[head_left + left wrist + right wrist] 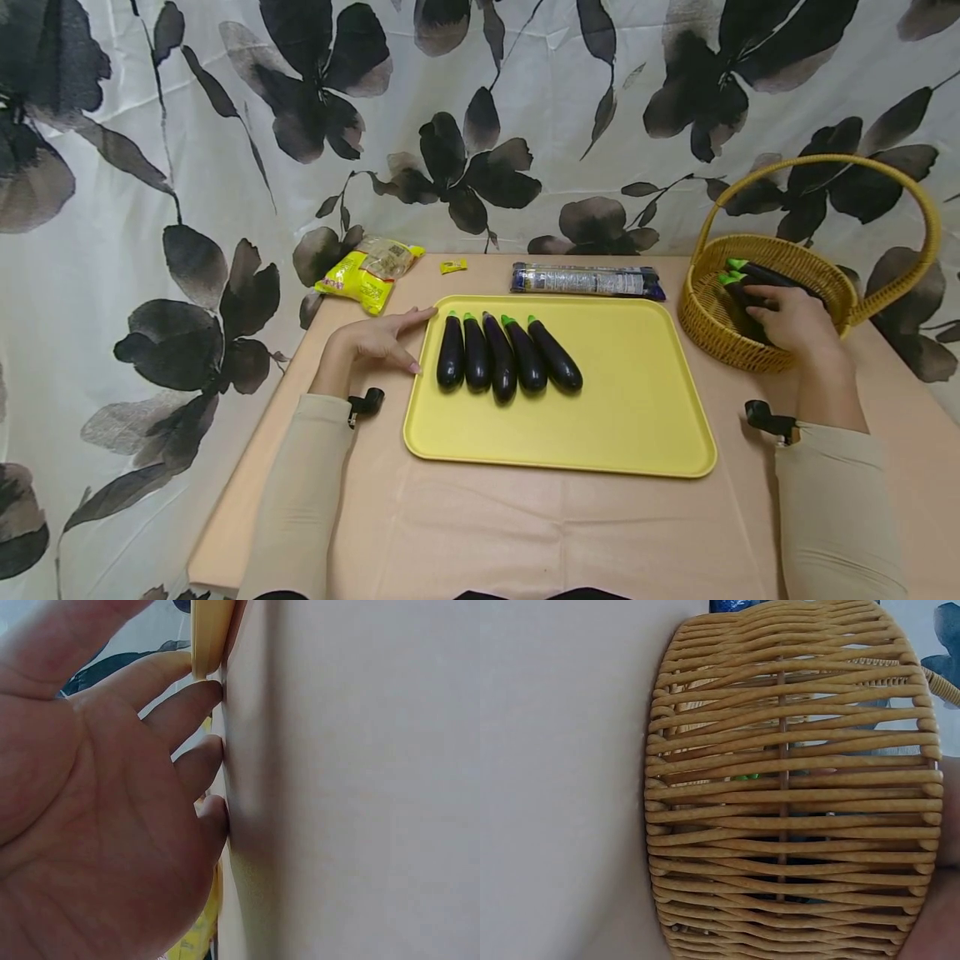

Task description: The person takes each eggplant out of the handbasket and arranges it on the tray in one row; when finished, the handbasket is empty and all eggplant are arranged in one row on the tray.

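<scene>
Five long dark eggplants (501, 358) lie side by side on the left half of a yellow tray (637, 417), green stem ends pointing away. My left hand (375, 340) rests at the tray's left edge, thumb and fingertips against the rim, fingers mostly straight. In the left wrist view the palm (105, 802) faces the camera beside the tray edge (210, 637). Over at the right, my right hand (798, 321) reaches into a wicker basket (731, 346) and grips an eggplant (738, 293). Another eggplant (776, 275) lies just behind. Basket weave (795, 795) hides most of this hand in the right wrist view.
Behind the tray lie a yellow snack bag (367, 271), a small yellow packet (453, 266) and a long dark blue package (585, 280). The basket's tall handle (933, 225) arches over its opening. A floral curtain (525, 100) hangs behind the table.
</scene>
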`<state>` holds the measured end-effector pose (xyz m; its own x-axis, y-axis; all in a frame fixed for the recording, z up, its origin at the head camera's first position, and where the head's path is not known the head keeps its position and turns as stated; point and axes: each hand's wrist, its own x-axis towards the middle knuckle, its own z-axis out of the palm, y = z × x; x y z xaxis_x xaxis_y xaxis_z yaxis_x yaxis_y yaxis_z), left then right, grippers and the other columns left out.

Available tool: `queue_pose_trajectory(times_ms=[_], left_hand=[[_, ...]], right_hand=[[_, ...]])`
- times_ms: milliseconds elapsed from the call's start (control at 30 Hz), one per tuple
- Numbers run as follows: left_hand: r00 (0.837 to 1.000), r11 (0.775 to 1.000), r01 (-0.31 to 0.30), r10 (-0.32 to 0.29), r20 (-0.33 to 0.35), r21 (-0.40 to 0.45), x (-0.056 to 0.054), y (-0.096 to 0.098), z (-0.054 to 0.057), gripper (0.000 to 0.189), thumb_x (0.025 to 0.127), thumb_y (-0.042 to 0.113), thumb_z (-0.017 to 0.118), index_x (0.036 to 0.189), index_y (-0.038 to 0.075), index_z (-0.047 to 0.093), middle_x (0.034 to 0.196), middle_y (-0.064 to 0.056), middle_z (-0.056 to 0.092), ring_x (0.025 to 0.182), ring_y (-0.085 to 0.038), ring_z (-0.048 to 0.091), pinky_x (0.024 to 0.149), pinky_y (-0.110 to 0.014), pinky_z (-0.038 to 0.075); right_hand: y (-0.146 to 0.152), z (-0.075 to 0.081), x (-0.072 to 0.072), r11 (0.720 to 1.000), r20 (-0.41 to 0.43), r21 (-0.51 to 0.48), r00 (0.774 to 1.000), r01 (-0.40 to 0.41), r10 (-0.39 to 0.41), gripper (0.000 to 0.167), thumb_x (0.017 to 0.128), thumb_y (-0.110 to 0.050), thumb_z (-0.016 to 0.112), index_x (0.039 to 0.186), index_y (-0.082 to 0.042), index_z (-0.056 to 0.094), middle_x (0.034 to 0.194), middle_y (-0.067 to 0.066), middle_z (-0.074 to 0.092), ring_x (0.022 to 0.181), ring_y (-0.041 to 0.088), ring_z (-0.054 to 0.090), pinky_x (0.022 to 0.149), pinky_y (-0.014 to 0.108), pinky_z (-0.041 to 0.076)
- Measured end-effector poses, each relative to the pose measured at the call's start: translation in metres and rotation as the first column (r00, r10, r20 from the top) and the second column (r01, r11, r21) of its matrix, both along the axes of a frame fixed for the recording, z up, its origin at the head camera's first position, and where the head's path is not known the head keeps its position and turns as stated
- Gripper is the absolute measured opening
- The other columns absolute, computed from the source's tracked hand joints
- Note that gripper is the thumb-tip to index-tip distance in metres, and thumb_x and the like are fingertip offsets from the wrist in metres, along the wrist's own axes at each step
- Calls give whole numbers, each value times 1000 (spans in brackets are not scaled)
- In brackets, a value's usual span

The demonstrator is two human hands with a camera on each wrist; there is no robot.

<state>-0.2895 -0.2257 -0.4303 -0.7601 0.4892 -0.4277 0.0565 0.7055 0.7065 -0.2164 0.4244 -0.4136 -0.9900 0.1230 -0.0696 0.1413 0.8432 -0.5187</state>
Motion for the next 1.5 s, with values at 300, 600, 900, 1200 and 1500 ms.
queue_pose_trajectory(times_ms=[300,600,900,1200,1500], left_hand=[[1000,1000,3,-3,1,5,-1,-1,1,123,67,30,99,165,39,26,177,-4,-4,163,-26,-9,130,-57,-3],[1000,1000,5,-5,-9,-10,0,-1,-1,123,67,32,99,165,41,25,177,-4,-4,163,-26,-9,130,-57,-3],[1000,1000,5,-5,-26,-23,1,-1,-1,122,68,32,99,165,40,25,177,-4,-3,163,-26,-8,130,-57,-2],[999,1000,24,-25,-33,-18,1,-1,0,122,70,29,98,166,36,23,177,-7,-4,163,-28,-9,130,-57,-4],[1000,999,6,-7,-27,-36,1,-1,1,123,68,32,99,166,40,24,177,-5,-3,163,-26,-8,130,-57,-3]], right_hand=[[0,1,1,999,-39,-33,999,19,-20,57,111,-35,46,161,-9,36,158,44,27,141,67,25,108,82,26],[-9,14,8,995,-166,-98,985,24,-41,57,111,-38,44,161,-12,39,138,36,49,107,45,52,68,35,51],[-23,32,13,983,-217,-181,976,-30,-10,62,107,-49,48,163,-22,37,145,34,51,95,9,59,62,8,47],[-40,42,14,946,-295,-294,954,-139,48,57,105,-42,57,158,-22,48,125,-3,63,87,-11,60,69,9,54],[-63,39,9,892,-327,-333,925,-306,195,53,107,-32,57,158,-21,47,136,-2,64,99,-10,63,76,10,56]])
